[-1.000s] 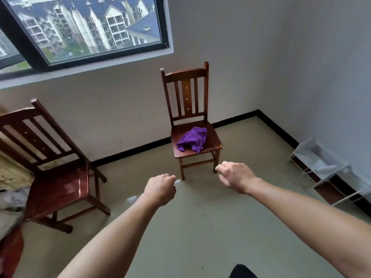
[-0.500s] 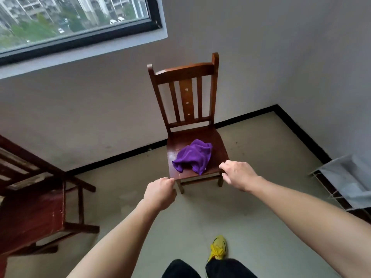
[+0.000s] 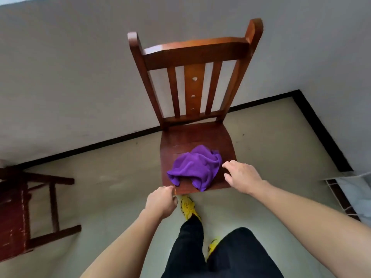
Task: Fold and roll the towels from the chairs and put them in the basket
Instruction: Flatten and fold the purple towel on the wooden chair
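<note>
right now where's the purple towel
In the head view the purple towel lies crumpled on the front of the wooden chair's seat, just left of the open right hand.

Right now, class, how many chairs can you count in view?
2. One chair stands against the wall, holding the purple towel; a second chair is partly cut off at the left edge. Others may sit outside the frame.

There is only one view, from a camera on the person's head. It looks steeply forward and down from standing height, close over a wooden chair set against the wall. The wide lens bends the room's lines. Both forearms reach in from the bottom edge, and the person's legs show straight below.
</note>
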Demonstrator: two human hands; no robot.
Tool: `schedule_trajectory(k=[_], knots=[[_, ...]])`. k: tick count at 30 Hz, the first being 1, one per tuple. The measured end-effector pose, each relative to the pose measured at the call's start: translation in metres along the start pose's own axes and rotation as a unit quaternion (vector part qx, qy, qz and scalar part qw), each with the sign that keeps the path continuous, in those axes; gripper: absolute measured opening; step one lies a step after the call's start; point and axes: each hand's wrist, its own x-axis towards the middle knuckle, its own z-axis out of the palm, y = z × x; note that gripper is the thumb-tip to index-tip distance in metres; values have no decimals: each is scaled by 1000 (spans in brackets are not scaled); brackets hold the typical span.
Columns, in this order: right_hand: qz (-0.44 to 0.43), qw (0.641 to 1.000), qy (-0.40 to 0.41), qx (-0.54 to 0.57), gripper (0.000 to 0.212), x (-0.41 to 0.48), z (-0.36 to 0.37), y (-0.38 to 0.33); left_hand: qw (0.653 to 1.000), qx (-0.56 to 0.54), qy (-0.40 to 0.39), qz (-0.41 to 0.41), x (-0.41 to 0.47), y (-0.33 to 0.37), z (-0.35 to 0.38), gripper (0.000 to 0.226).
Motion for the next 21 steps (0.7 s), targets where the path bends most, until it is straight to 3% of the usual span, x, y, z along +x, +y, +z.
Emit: schedule_trajectory(k=[5, 9, 11, 14, 17, 19, 21], knots=[[77, 992, -1, 95, 37, 67, 21, 13, 989, -130, -51, -55, 67, 0, 10, 13], [149, 967, 33, 205, 35, 131, 50, 31, 944, -286, -30, -163, 131, -6, 34, 19], [201, 951, 38, 234, 33, 162, 64, 37, 882, -405, -4, -240, 161, -8, 47, 20], [255, 930, 19, 264, 38, 205, 89, 44, 740, -568, -24, -359, 198, -2, 69, 31], [273, 915, -54, 292, 53, 234, 112, 44, 659, -633, -75, -399, 224, 10, 91, 46], [272, 900, -129, 315, 56, 239, 130, 38, 614, -670, -40, -416, 237, 21, 105, 31], [269, 873, -170, 369, 43, 230, 146, 31, 574, -700, 25, -425, 248, 29, 116, 9]])
